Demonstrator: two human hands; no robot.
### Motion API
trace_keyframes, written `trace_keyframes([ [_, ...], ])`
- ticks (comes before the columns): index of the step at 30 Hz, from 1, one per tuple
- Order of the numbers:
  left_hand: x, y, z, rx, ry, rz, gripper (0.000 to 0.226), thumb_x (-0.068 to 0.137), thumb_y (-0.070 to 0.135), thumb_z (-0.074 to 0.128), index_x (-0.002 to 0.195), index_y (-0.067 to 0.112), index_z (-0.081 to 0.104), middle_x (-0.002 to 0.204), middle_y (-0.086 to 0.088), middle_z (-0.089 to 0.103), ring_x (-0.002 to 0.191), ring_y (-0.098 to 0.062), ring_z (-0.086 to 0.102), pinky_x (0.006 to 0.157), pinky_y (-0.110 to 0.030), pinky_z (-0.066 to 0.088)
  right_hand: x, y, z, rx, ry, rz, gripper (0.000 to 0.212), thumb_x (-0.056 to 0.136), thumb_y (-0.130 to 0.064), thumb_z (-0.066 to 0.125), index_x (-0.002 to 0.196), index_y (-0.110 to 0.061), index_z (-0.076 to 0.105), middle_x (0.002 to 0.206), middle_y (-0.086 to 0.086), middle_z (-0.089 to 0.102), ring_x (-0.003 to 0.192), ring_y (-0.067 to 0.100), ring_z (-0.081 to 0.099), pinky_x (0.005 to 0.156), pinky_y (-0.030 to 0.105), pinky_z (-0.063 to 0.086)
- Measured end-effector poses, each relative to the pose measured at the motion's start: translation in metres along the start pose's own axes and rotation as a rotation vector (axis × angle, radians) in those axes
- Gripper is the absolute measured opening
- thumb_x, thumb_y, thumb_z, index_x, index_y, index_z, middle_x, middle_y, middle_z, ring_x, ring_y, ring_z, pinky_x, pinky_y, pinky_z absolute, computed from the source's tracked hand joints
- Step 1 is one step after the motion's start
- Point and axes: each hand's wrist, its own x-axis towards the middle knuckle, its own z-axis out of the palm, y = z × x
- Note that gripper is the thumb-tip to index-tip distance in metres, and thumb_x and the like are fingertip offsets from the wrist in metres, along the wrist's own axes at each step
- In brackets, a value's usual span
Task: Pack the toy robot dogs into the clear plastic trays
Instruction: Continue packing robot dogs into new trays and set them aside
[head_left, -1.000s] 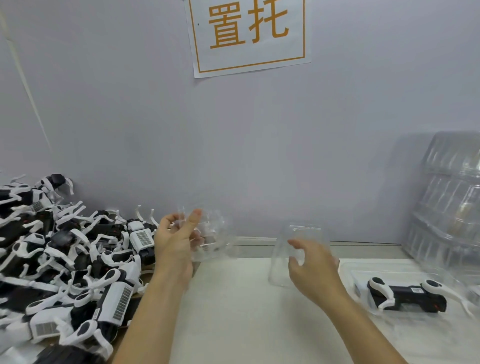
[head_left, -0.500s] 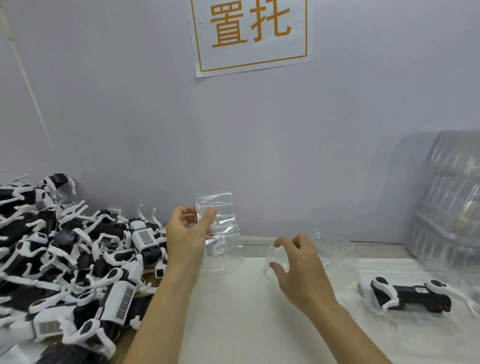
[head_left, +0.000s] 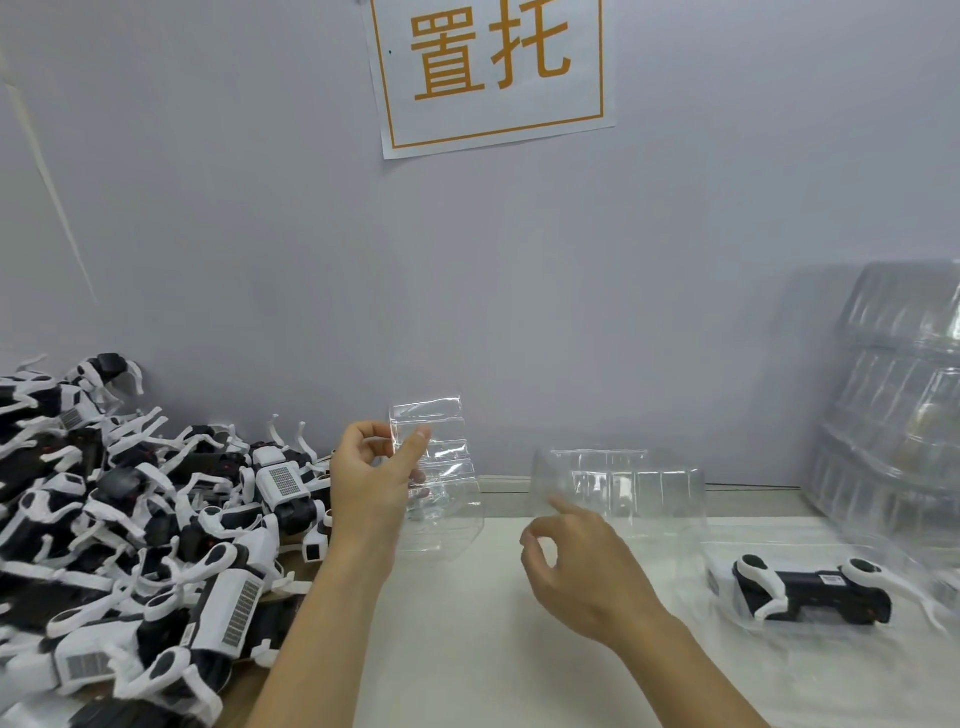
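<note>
tray prep: our left hand (head_left: 371, 480) pinches an upright clear tray (head_left: 435, 478); right hand (head_left: 582, 566) loosely curled, empty, beside second tray (head_left: 631, 486); next, seat a dog (head_left: 234, 608)

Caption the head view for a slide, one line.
Left hand holds a clear tray upright; right hand reaches toward a second tray, between the toy-dog pile and one packed dog.

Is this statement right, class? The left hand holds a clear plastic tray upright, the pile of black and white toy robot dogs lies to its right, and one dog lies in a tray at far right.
One detail is wrong. In the head view, the pile of black and white toy robot dogs lies left of the left hand, not right. The hand does hold a clear plastic tray upright, and one dog lies in a tray at far right.
</note>
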Motion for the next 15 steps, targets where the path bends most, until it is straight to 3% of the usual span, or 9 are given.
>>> trace_keyframes([
  [1, 0.0, -0.001, 0.001, -0.003, -0.003, 0.007, 0.028, 0.084, 0.019, 0.078, 0.096, 0.011, 0.054, 0.087, -0.006, 0.053, 0.046, 0.002, 0.054, 0.044, -0.013, 0.044, 0.0, 0.001, 0.002, 0.012, -0.015, -0.022, 0.027, 0.096, -0.034, 0.043, 0.1, -0.027, 0.069, 0.118, -0.018, 0.064, 0.134, -0.003, 0.036, 0.098, 0.024, 0.04],
  [2, -0.001, -0.001, 0.002, -0.003, -0.009, 0.012, 0.027, 0.084, 0.018, 0.078, 0.095, 0.012, 0.054, 0.086, -0.006, 0.053, 0.046, 0.002, 0.054, 0.043, -0.011, 0.043, 0.001, 0.003, 0.004, 0.013, -0.015, -0.043, 0.027, 0.097, -0.034, 0.044, 0.11, -0.03, 0.067, 0.126, -0.021, 0.059, 0.138, -0.004, 0.028, 0.1, 0.021, 0.035],
  [5, -0.001, -0.004, 0.005, 0.018, -0.032, 0.014, 0.027, 0.083, 0.019, 0.079, 0.092, 0.015, 0.054, 0.088, -0.007, 0.054, 0.047, 0.0, 0.056, 0.044, -0.011, 0.043, 0.002, 0.006, 0.005, -0.03, -0.006, -0.097, 0.029, 0.098, -0.03, 0.046, 0.121, -0.033, 0.063, 0.127, -0.022, 0.053, 0.129, 0.0, 0.036, 0.094, 0.011, 0.03],
  [11, -0.002, -0.008, 0.007, 0.022, -0.073, -0.006, 0.03, 0.083, 0.022, 0.079, 0.097, 0.011, 0.056, 0.093, -0.011, 0.056, 0.05, -0.001, 0.057, 0.046, -0.013, 0.045, 0.004, 0.009, 0.009, -0.088, -0.018, -0.157, 0.034, 0.095, -0.023, 0.049, 0.125, -0.032, 0.063, 0.124, -0.022, 0.056, 0.122, 0.004, 0.033, 0.103, 0.02, 0.032],
  [15, -0.002, -0.01, 0.006, 0.049, -0.077, -0.012, 0.029, 0.083, 0.022, 0.079, 0.097, 0.012, 0.056, 0.094, -0.011, 0.058, 0.05, -0.001, 0.058, 0.046, -0.013, 0.045, 0.002, 0.013, 0.011, -0.04, -0.166, -0.043, 0.041, 0.098, -0.025, 0.045, 0.137, -0.034, 0.051, 0.144, -0.013, 0.045, 0.138, 0.008, 0.026, 0.106, 0.025, 0.035],
])
